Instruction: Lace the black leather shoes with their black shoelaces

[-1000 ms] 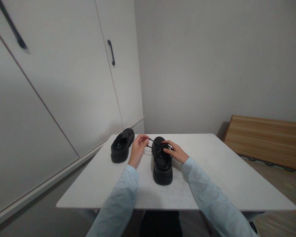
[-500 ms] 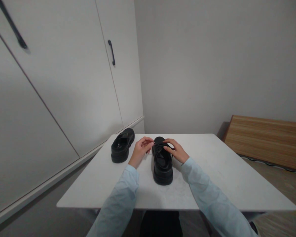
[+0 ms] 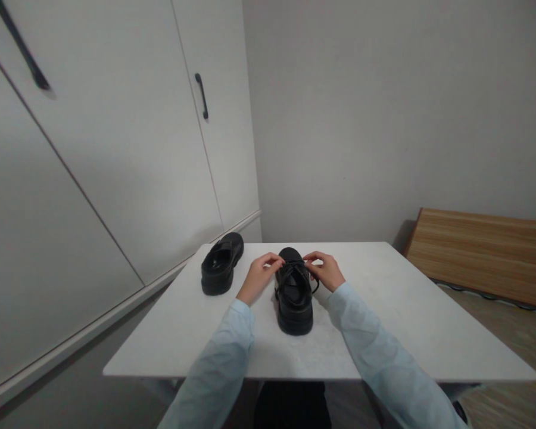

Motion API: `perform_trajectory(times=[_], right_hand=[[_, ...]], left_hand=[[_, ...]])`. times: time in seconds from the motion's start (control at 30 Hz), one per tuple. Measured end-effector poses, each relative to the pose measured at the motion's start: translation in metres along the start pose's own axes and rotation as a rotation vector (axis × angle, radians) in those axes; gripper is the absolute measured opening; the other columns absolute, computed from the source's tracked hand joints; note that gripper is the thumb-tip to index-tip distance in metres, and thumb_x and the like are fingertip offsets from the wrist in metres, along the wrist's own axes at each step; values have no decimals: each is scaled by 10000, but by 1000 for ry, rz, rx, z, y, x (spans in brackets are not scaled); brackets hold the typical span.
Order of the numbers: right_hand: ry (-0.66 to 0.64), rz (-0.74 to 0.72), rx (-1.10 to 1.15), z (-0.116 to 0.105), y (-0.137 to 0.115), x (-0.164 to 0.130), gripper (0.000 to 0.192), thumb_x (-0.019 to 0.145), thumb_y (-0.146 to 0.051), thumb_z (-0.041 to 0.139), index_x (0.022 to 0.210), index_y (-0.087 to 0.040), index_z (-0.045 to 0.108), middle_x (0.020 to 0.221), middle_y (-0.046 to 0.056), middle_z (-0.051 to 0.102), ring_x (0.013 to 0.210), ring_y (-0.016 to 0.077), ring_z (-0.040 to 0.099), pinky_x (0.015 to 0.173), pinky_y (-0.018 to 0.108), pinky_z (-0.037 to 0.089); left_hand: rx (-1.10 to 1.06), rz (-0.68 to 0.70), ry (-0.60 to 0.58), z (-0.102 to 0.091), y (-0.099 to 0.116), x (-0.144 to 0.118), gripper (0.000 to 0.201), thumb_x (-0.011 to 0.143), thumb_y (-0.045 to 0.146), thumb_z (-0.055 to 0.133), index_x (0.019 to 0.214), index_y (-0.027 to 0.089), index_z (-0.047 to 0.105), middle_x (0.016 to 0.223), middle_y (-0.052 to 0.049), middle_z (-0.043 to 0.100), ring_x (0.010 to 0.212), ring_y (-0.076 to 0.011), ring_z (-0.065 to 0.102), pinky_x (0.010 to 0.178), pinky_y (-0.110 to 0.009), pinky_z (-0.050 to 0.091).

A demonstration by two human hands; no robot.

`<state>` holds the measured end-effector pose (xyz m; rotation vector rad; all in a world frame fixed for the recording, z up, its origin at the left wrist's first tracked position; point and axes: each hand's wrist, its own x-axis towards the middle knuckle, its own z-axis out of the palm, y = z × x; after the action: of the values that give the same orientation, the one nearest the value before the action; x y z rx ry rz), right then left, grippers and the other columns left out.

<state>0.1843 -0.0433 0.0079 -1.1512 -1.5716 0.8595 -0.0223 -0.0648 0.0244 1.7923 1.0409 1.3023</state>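
A black lace-up shoe [image 3: 295, 319] stands on the white table [image 3: 366, 345], its heel toward me and its toe pointing away. At the left side of its laces, my left hand [image 3: 264, 269] pinches a black shoelace [image 3: 293, 263] between thumb and fingertips. My right hand [image 3: 324, 269] pinches the lace at the right side, and a dark loop or end hangs below its fingers. The fine run of the lace between the hands is too small to make out fully. A second black shoe [image 3: 218, 274] rests farther left, untouched.
White cabinet doors [image 3: 116, 149] with dark handles rise along the left. A grey wall [image 3: 384, 119] stands behind the table. To the right, a wood-grain panel [image 3: 486, 256] leans near the wall, beyond the table's edge.
My right hand has drawn back slightly from over the laces to the shoe's right side, its fingers now pinched. My left hand has shifted a little right, nearer the laces.
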Motion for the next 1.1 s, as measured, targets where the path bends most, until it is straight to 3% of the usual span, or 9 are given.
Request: perform_trajectory(times=[0.2, 0.37, 0.63, 1.1], right_hand=[[-30, -1, 10, 2, -3, -2, 262, 657, -350, 676, 820, -146, 655, 763, 36, 640, 439, 101, 555, 409, 232, 428], [-35, -80, -67, 2, -2, -1, 197, 691, -339, 640, 756, -154, 656, 696, 33, 647, 508, 119, 541, 459, 245, 421], [-13, -176, -160, 5, 2, 2, 127, 711, -292, 602, 702, -166, 620, 696, 24, 621, 599, 136, 530, 584, 280, 426], [31, -168, -122, 9, 1, -1, 155, 740, -338, 563, 710, -187, 576, 732, 26, 602, 661, 158, 522, 573, 272, 407]], left_hand=[[104, 66, -7, 1, -8, -2, 237, 776, 280, 599, 992, 204, 663, 1087, -77, 641, 1019, -205, 581, 872, -346, 465], [91, 70, -54, 2, -10, -3, 310, 786, 301, 608, 1082, 221, 649, 1177, -84, 629, 1147, -237, 537, 998, -429, 394], [88, 78, -108, 2, -9, -3, 327, 789, 306, 612, 1099, 212, 659, 1198, -95, 633, 1170, -244, 540, 1036, -422, 362], [103, 83, -143, 2, -8, -3, 310, 810, 321, 585, 1091, 207, 648, 1188, -94, 635, 1163, -236, 539, 1032, -415, 358]])
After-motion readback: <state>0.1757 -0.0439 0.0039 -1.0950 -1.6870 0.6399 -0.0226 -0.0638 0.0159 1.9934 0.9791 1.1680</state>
